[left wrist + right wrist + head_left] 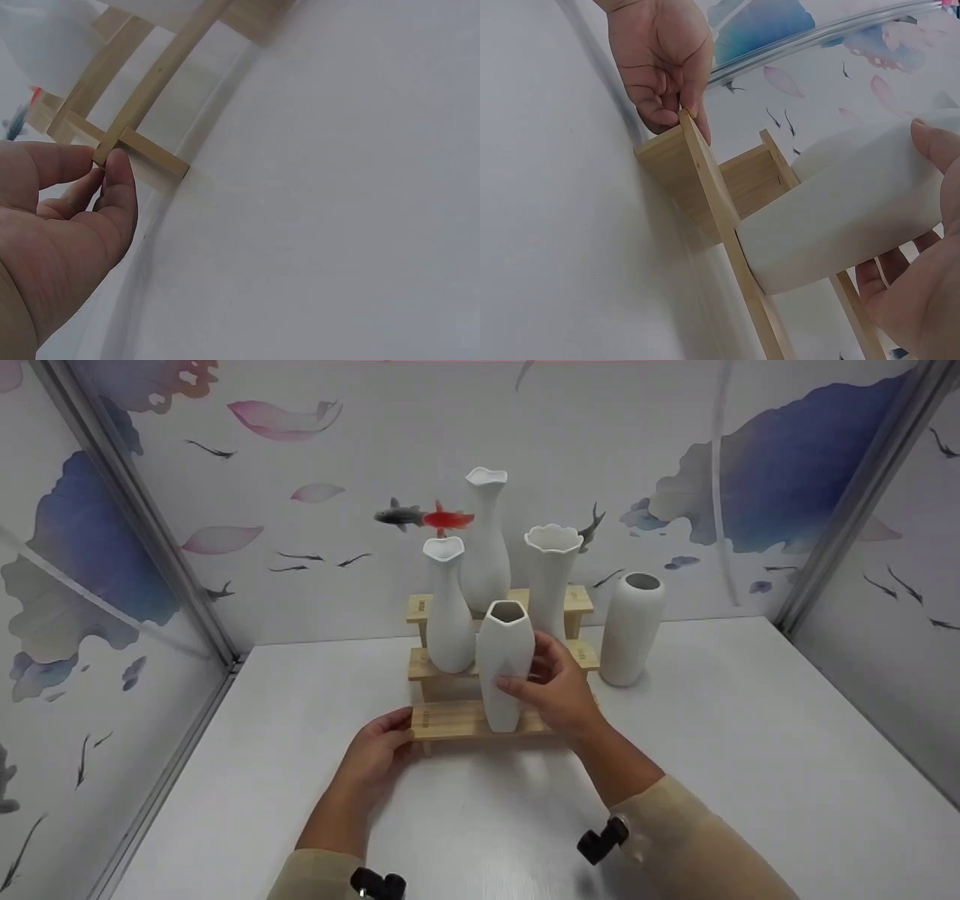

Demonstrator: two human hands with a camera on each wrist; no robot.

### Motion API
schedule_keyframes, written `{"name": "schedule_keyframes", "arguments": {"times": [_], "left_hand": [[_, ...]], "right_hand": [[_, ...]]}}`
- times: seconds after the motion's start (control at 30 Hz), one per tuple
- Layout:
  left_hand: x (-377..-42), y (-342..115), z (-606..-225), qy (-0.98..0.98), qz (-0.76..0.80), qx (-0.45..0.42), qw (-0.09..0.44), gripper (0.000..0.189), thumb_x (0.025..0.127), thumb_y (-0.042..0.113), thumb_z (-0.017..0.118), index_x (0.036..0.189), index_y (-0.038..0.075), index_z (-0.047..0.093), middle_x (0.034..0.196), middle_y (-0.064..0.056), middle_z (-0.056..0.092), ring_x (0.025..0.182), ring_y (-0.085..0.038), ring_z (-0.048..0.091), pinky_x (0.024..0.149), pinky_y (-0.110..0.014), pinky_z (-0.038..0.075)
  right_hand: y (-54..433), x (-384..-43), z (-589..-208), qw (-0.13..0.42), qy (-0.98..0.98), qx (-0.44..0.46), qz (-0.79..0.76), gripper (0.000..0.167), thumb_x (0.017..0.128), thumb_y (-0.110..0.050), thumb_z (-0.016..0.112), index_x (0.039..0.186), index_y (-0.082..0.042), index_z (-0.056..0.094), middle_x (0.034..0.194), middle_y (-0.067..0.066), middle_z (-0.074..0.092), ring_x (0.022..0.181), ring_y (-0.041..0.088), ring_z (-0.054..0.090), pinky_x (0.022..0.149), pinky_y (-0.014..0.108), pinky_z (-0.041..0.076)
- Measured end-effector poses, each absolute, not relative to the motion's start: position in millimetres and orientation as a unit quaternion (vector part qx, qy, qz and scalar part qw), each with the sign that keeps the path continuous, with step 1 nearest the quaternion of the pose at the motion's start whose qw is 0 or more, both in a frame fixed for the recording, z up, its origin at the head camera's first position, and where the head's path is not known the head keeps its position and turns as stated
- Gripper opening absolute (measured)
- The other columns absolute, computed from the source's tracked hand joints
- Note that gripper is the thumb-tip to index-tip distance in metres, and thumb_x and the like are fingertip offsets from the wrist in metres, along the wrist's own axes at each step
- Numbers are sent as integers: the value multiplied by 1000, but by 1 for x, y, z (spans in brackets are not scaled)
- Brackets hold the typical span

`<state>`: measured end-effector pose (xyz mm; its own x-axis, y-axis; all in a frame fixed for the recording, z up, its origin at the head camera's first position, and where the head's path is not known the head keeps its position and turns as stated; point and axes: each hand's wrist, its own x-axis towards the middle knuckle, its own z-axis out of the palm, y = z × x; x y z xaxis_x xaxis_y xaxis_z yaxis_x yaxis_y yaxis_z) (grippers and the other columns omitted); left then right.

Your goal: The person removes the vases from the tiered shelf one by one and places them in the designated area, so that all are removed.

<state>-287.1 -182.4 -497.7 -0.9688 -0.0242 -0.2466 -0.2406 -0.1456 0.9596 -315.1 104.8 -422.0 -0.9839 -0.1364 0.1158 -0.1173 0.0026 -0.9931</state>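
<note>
A white vase with a five-sided mouth (504,660) stands at the lowest step of a wooden tiered stand (454,720). My right hand (559,682) grips it from the right, thumb across its front. In the right wrist view the vase (840,217) leans across the picture, its base at the edge of the bottom board (712,187). At the stand's left end my left hand (379,746) pinches the bottom board's corner. The left wrist view shows thumb and fingers of that hand (75,202) closed on the board's end (142,101).
On the middle step are a slim-necked vase (448,622) and a scalloped-rim vase (551,577). A tall wavy-rimmed vase (486,540) occupies the top step. Right of the stand, a rounded cylindrical vase (632,630) stands on the white table (720,720). Printed panels (315,547) enclose the back and sides.
</note>
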Motion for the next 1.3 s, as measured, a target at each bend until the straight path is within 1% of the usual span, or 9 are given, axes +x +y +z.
{"name": "schedule_keyframes", "arguments": {"times": [0.27, 0.43, 0.6, 0.7, 0.87, 1.1, 1.2, 1.3], "left_hand": [[-287, -182, -498, 645, 753, -106, 72, 50, 106, 1, 56, 155, 2, 51, 155, -18, 54, 138, -28, 58, 117, -42, 51], [-287, -182, -497, 644, 755, -101, 69, 49, 106, 0, 56, 155, 0, 51, 154, -19, 54, 135, -28, 59, 114, -40, 53], [-288, -182, -497, 646, 752, -103, 74, 50, 106, 2, 57, 156, 2, 50, 155, -17, 54, 136, -27, 59, 115, -40, 52], [-288, -182, -498, 646, 752, -103, 76, 51, 106, 2, 58, 156, 3, 50, 156, -16, 54, 137, -27, 59, 117, -41, 50], [-288, -182, -499, 654, 747, -101, 73, 50, 106, 3, 59, 155, 3, 51, 156, -16, 55, 136, -27, 60, 117, -41, 51], [-289, -183, -500, 646, 753, -104, 76, 49, 106, 2, 57, 154, 4, 53, 153, -17, 56, 130, -25, 61, 111, -38, 54], [-289, -183, -500, 640, 758, -100, 77, 49, 106, 0, 55, 155, 2, 51, 152, -18, 54, 127, -24, 61, 107, -35, 53], [-288, -183, -499, 640, 759, -94, 77, 50, 106, 0, 54, 156, 0, 49, 152, -19, 53, 126, -23, 61, 104, -33, 52]], "right_hand": [[125, -310, -426, -4, 706, -90, -702, 85, 81, -21, 96, 153, -25, 49, 149, 3, 61, 135, 30, 62, 117, 54, 51], [140, -305, -428, -19, 696, -94, -712, 84, 83, -15, 93, 154, -22, 47, 149, 5, 59, 134, 30, 61, 114, 50, 52], [156, -300, -427, -31, 691, -87, -717, 84, 84, -11, 91, 155, -20, 46, 150, 5, 58, 133, 30, 61, 112, 47, 53], [167, -297, -425, -38, 704, -75, -705, 85, 84, -14, 92, 156, -21, 46, 151, 3, 58, 135, 28, 61, 113, 46, 52], [186, -290, -422, -46, 719, -60, -690, 87, 85, -18, 92, 157, -21, 44, 153, 3, 55, 136, 27, 58, 117, 47, 49], [214, -284, -420, -60, 726, -42, -684, 88, 87, -19, 91, 159, -22, 40, 155, 2, 52, 136, 24, 57, 121, 52, 46], [227, -285, -421, -71, 729, -30, -680, 89, 88, -23, 91, 160, -23, 39, 156, 1, 50, 137, 22, 56, 123, 55, 44], [241, -287, -422, -79, 731, -11, -678, 92, 87, -29, 91, 161, -25, 37, 159, 2, 47, 140, 24, 53, 125, 58, 41]]}}
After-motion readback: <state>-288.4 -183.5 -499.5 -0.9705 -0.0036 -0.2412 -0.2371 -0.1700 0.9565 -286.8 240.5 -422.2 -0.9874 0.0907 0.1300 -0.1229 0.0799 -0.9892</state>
